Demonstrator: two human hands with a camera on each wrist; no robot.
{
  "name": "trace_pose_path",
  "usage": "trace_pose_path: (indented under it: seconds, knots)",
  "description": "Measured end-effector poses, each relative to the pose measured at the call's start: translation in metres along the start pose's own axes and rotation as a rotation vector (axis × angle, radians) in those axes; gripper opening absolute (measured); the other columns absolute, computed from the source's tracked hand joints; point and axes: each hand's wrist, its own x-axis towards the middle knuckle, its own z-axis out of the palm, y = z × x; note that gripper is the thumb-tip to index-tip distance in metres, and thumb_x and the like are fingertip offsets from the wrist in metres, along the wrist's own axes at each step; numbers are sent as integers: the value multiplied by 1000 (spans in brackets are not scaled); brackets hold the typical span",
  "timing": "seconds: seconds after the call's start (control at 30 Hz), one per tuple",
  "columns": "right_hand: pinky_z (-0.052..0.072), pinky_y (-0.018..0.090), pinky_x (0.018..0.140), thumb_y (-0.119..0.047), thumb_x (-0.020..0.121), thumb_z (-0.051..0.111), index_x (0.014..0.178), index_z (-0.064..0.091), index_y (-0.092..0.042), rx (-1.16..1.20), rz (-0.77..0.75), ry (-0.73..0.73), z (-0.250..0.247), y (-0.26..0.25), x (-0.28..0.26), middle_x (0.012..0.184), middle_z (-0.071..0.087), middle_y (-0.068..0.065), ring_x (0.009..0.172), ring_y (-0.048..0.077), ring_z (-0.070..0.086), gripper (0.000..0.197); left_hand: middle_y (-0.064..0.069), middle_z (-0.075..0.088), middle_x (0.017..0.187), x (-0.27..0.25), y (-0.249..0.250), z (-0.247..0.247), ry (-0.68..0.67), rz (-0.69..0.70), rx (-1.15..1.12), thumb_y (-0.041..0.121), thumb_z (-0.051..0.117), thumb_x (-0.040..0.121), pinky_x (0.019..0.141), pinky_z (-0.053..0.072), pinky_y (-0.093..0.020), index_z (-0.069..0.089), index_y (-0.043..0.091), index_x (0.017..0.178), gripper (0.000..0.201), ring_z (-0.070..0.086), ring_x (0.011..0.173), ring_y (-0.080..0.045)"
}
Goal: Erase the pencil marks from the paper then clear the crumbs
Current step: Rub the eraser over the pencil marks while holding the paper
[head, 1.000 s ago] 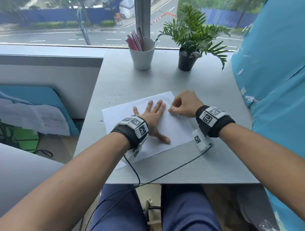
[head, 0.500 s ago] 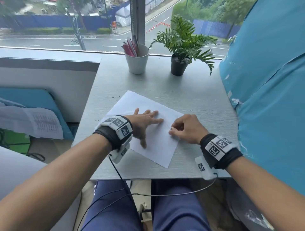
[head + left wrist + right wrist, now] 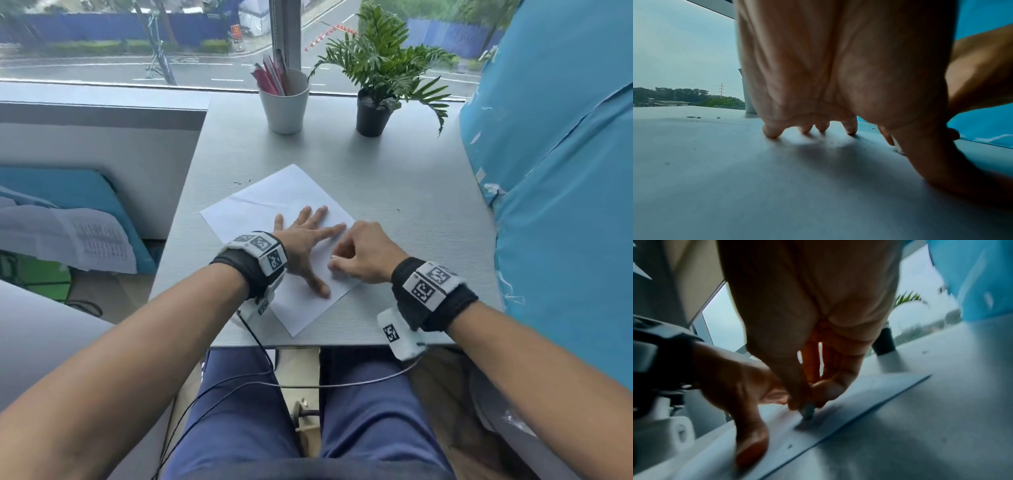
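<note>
Grey bench stands against a window that looks onto a wet road. At its far edge are a white cup holding pink pens and a black-potted plant, set apart from each other.

Paper: one white sheet, lying flat and skewed on the near half of the bench, one corner near the front edge.

Left hand: fingers straight and spread, palm down, pressing on the sheet. The left wrist view shows the fingertips touching the paper.

Right hand: fingers curled, positioned at the sheet's right edge, just beside the left hand. The right wrist view shows thumb and fingers pinching a small grey eraser, its tip on the paper.

Crumbs: dark specks on the sheet near the left fingertips; further specks lie on the bench beyond the paper's far edge.
</note>
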Motion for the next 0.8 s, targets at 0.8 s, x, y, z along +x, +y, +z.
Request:
trace_pose_path:
  seconds: [0.8]
  knots:
    - [45,23,56,-26,78,75,66,73,-14,-41,14,-68,7,-5,-8,64,69,-1,57,10,58,18,4,-33,161,1,-3,1,-18,8,27,71,84,54,113,-10,-70,-13,48,154,141,-31,147,-23]
